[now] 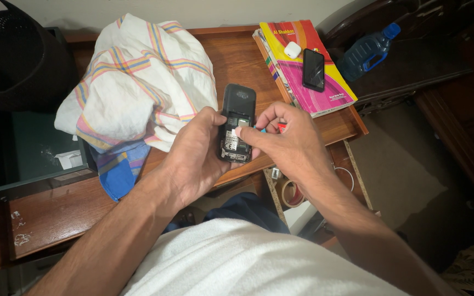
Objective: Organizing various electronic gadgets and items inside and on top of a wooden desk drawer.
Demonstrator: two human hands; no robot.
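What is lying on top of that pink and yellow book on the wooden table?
On the pink and yellow book lie a black smartphone, screen dark, and a small white earbud case. The stack continues beneath the book, but what is under it is covered.

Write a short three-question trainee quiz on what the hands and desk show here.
1. True or false: the left hand holds the open-backed black phone.
2. What lies on the colourful book? A) a smartphone and a white earbud case B) a blue bottle C) a striped cloth
3. Fill in: the right hand presses its fingertips into the phone's open ____.

Key: 1 true. 2 A: the smartphone and white earbud case. 3 back.
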